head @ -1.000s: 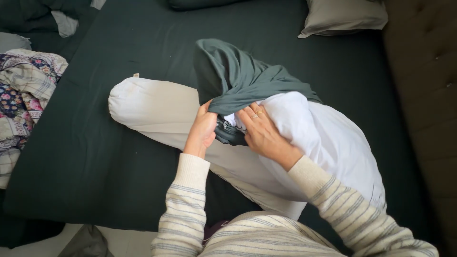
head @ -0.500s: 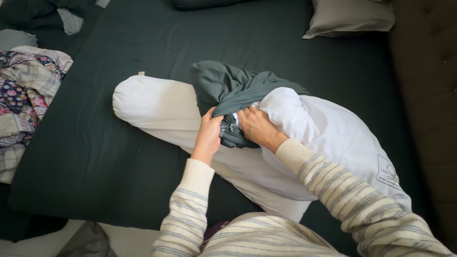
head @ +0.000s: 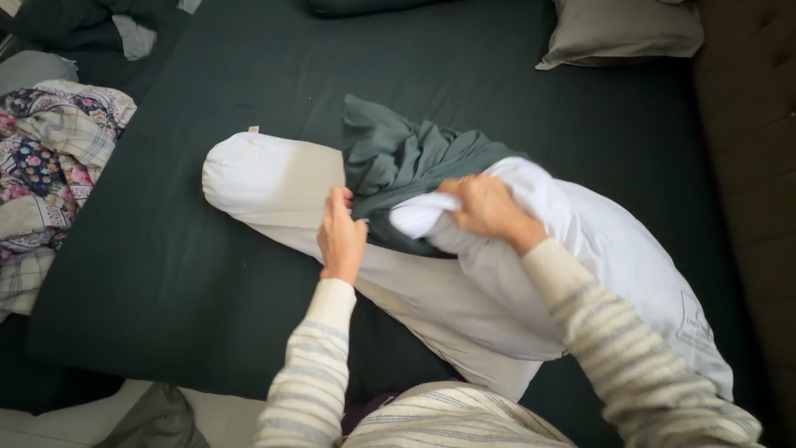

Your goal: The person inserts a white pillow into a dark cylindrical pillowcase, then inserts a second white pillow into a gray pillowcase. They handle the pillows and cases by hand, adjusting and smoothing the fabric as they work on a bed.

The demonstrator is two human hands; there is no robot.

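A white pillow (head: 597,257) lies across a longer off-white pillow (head: 274,178) on the dark green bed sheet (head: 166,249). A bunched dark green pillowcase (head: 406,153) sits over the white pillow's upper end. My left hand (head: 340,236) grips the edge of the green pillowcase. My right hand (head: 489,207) is closed on the corner of the white pillow, which sticks out toward my left hand. Both sleeves are striped cream knit.
A grey pillow (head: 622,29) lies at the bed's top right beside a brown tufted headboard (head: 746,124). A floral patchwork quilt (head: 50,166) is heaped at the left. Dark bedding (head: 75,21) is piled at top left. Pale floor (head: 58,423) shows below the bed.
My right hand has come out of the pillowcase opening and lifted the white pillow's corner up and right. The green pillowcase has bunched lower. My left hand shifted slightly left.
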